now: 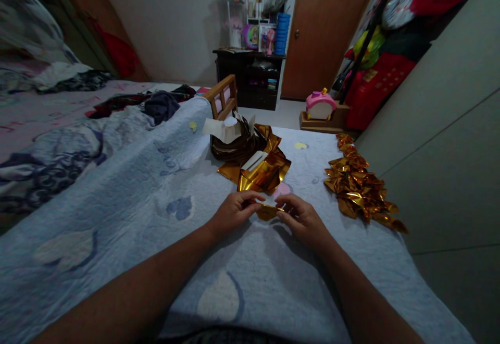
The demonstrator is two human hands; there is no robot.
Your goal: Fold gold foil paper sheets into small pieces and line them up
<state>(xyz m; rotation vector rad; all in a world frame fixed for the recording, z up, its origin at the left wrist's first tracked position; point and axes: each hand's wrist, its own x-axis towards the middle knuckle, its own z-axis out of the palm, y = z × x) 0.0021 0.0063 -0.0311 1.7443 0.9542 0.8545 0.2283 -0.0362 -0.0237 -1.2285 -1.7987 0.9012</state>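
Observation:
A small folded piece of gold foil paper (267, 212) is stretched between my two hands, just above the bed cover. My left hand (237, 209) pinches its left end between thumb and fingers. At the other end, the fingertips of my right hand (300, 216) grip it in the same way. Just beyond my hands lie loose gold foil sheets (263, 172), some showing a pale backing. Behind them sits a dark round stack of paper (236, 146) with whitish pieces sticking up. To the right is a long heap of folded gold foil pieces (357, 190).
The light blue heart-patterned bed cover (156, 260) spreads under everything. A wooden bed rail (223, 96) rises beyond the paper stack. Crumpled clothes (160, 105) lie on the left. A pale cabinet (449, 125) borders the right side. A pink toy (321, 105) stands past the bed's far end.

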